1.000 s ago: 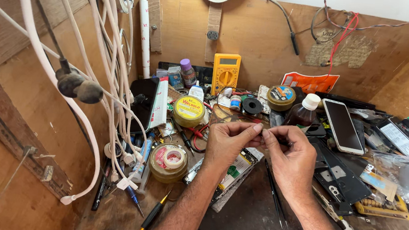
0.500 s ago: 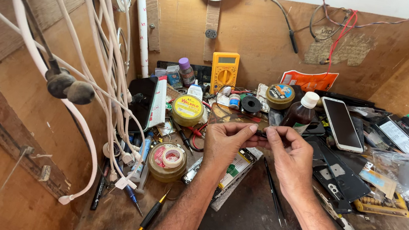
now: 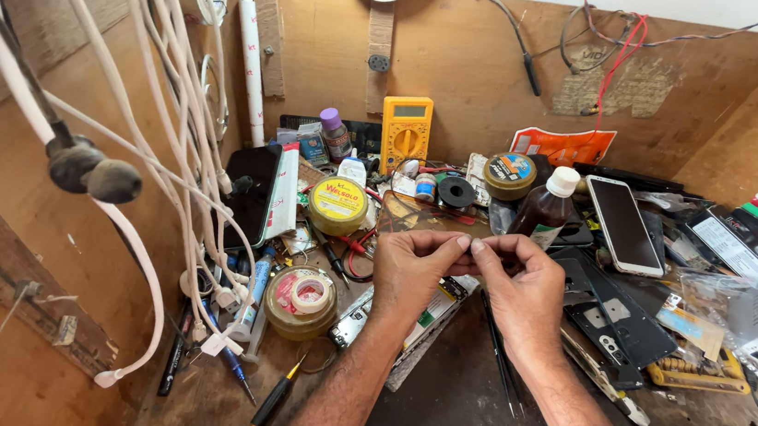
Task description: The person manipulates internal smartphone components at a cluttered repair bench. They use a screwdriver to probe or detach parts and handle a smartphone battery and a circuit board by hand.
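Observation:
My left hand [image 3: 415,272] and my right hand [image 3: 520,282] meet over the middle of the cluttered workbench. Thumbs and forefingers of both pinch something very small between them at the fingertips; it is too small to make out. Under my left wrist lies an opened phone [image 3: 429,315] with its circuit board showing. A pair of thin black tweezers [image 3: 499,363] lies just under my right wrist.
A yellow multimeter [image 3: 405,132] stands at the back wall. A yellow tin [image 3: 337,204], a tape roll on a tin [image 3: 301,300], a brown bottle [image 3: 546,211], a white phone [image 3: 623,225] and black phone covers [image 3: 619,319] surround my hands. White cables [image 3: 174,128] hang at left.
My hands have stayed together at the fingertips, barely shifting. The view has drifted slightly.

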